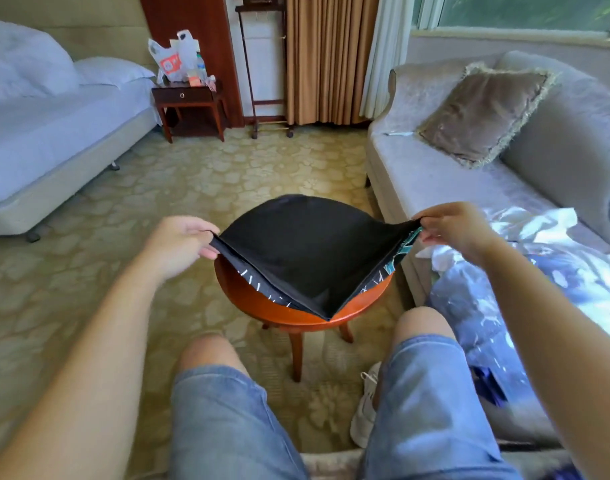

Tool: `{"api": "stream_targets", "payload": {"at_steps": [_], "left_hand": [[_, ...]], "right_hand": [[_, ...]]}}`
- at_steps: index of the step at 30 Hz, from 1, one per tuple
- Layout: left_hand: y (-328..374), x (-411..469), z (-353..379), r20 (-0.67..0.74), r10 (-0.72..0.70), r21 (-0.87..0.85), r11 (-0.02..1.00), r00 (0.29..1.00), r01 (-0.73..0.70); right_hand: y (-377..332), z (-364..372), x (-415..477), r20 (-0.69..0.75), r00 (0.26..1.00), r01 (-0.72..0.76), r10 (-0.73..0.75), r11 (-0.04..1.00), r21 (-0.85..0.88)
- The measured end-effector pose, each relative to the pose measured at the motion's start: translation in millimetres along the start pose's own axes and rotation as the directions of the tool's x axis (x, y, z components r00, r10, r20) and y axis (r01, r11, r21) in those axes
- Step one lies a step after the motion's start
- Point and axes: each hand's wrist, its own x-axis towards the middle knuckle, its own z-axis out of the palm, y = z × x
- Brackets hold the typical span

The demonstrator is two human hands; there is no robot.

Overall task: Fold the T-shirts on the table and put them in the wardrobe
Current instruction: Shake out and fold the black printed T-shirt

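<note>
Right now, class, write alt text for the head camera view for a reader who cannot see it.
A person's left hand and right hand each pinch one side of a black printed T-shirt, holding its edges above a round reddish wooden table. A grey sofa stands on the right.

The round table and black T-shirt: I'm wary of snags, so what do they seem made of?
The black T-shirt looks like soft matte knit fabric, perhaps cotton; it sags limply between the left hand and right hand pinching its edges. The round table is apparently wood with a glossy reddish-brown varnish; the rim shines smoothly, though grain is too faint to confirm.
</note>
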Motion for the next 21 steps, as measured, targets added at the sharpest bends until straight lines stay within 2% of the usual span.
{"api": "stream_targets", "payload": {"at_steps": [3,5,9,12,14,16,17,18,19,20,21], "left_hand": [[-24,-21,31,-0.094,0.045,-0.069,0.996,0.995,-0.051],[-35,-30,47,-0.109,0.069,-0.067,0.995,0.992,-0.076],[-53,-29,63,-0.004,0.022,0.055,0.998,1.000,-0.022],[-58,-18,62,0.128,-0.080,0.161,0.985,0.989,0.059],[-63,-10,57,0.323,-0.214,0.273,0.954,0.922,0.126],[-68,-3,54,0.499,-0.390,0.415,0.891,0.774,0.182],[-72,4,55,0.519,-0.439,0.450,0.870,0.733,0.203],[-78,13,59,0.494,-0.447,0.454,0.864,0.746,0.217],[-83,25,66,0.426,-0.422,0.428,0.873,0.800,0.232],[-90,37,75,0.332,-0.383,0.402,0.884,0.862,0.238],[-95,50,86,0.249,-0.341,0.382,0.895,0.907,0.232]], "right_hand": [[40,12,-27,-0.130,0.990,0.058,-0.055,0.998,0.019],[56,20,-41,-0.162,0.984,0.076,-0.076,0.997,-0.001],[79,36,-50,-0.107,0.993,0.039,-0.051,0.993,-0.108],[93,41,-39,-0.011,1.000,0.015,-0.018,0.980,-0.200],[95,41,-29,0.096,0.995,0.016,0.015,0.950,-0.312],[92,37,-20,0.324,0.934,0.017,0.150,0.887,-0.461],[89,34,-12,0.331,0.896,-0.044,0.296,0.801,-0.597],[93,31,-5,0.294,0.901,0.010,0.320,0.661,-0.750],[101,31,8,0.255,0.855,-0.177,0.451,0.718,-0.673],[102,35,23,0.300,0.792,-0.281,0.531,0.754,-0.594],[101,46,34,0.285,0.860,-0.201,0.424,0.794,-0.574]]}}
